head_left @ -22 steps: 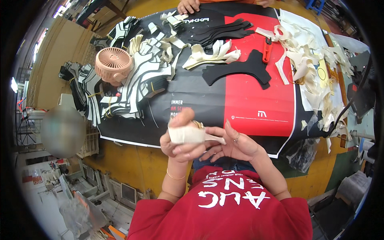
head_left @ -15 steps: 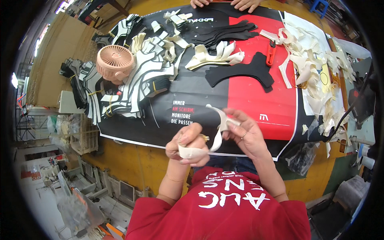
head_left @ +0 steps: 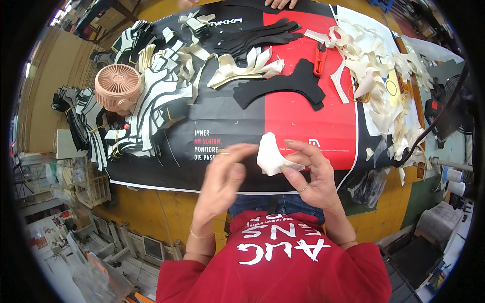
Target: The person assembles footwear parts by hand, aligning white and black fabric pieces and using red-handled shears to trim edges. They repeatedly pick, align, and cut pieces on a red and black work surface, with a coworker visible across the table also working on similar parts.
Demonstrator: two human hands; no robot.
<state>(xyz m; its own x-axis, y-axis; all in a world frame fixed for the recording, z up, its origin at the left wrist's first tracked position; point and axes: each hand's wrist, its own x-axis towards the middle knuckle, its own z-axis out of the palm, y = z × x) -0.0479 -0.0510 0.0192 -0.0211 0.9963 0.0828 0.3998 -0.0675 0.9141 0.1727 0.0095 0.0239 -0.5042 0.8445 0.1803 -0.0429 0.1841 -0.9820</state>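
Observation:
A cream-white cut piece of soft sheet material (head_left: 270,157) is held up over the front of the table. My right hand (head_left: 317,182) pinches its lower right end between thumb and fingers; a ring sits on one finger. My left hand (head_left: 221,179) is just left of the piece, its fingers stretched toward it and nothing seen in its grasp. Whether its fingertips touch the piece I cannot tell. Beyond my hands lie a stack of black cut pieces (head_left: 283,90) and a fanned stack of cream pieces (head_left: 242,69).
A pink fan (head_left: 117,87) stands among bundled black-and-white pieces (head_left: 161,98) at the left. A red cutter (head_left: 319,59) lies near cream scraps (head_left: 371,76) on the right. Another person's hand (head_left: 281,4) rests at the far edge. A black cable (head_left: 438,118) hangs at right.
My left hand has let go of the cream strip and opened out. The piece in my right hand now stands bunched up instead of dangling. The view has shifted slightly right.

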